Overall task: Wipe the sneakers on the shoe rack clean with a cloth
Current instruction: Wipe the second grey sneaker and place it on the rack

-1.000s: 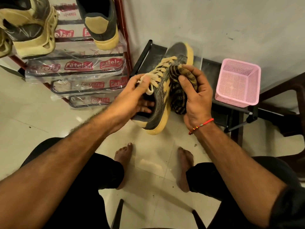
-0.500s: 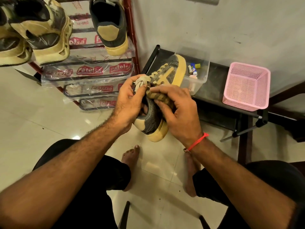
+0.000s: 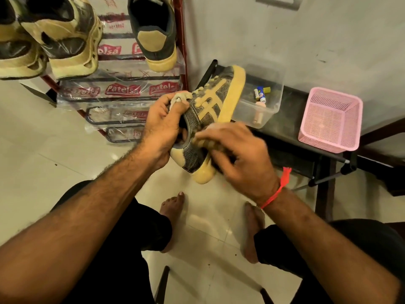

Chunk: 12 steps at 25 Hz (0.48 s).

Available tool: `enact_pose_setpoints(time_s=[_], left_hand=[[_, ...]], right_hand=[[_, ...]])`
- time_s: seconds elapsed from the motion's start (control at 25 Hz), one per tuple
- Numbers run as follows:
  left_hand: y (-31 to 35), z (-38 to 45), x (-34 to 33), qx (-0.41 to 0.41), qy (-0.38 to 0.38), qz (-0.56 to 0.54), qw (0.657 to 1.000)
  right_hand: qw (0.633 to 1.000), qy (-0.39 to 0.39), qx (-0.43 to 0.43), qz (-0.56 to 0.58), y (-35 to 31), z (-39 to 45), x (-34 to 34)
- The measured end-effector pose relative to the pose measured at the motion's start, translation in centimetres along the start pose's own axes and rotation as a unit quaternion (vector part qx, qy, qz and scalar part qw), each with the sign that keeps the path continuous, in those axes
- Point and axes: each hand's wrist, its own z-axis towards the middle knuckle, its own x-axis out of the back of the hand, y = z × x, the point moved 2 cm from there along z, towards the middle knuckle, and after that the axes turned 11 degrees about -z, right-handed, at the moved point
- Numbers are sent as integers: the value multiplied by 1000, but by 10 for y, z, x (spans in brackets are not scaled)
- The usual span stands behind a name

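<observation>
I hold a dark grey sneaker (image 3: 210,106) with tan stripes and a yellow sole in the air above the floor, its side facing up. My left hand (image 3: 164,123) grips it at the collar and tongue, fingers curled into the opening. My right hand (image 3: 236,156) is blurred and presses a striped cloth (image 3: 202,140) against the heel side of the sneaker; the cloth is mostly hidden under the fingers. The red shoe rack (image 3: 182,40) stands at the upper left with a matching sneaker (image 3: 155,34) and a bulky tan pair (image 3: 65,40) on it.
A low black stand (image 3: 291,137) at the right carries a clear plastic box (image 3: 260,99) with small items and a pink mesh basket (image 3: 331,119). Plastic-wrapped rack shelves (image 3: 122,91) lie below the shoes. My bare feet (image 3: 173,213) rest on the tiled floor.
The right hand with the cloth slid from the sneaker's lace and toe area down its side to the heel. The sneaker tilted so its side faces up.
</observation>
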Motion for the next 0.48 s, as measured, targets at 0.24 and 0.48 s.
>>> enact_pose_setpoints(time_s=[0.24, 0.48], left_hand=[[5, -1, 1, 0, -4, 13, 1000], [45, -24, 6, 64, -118, -45, 990]], right_hand=[[998, 36, -33, -27, 25, 14, 6], [975, 68, -154, 145, 16, 10, 13]])
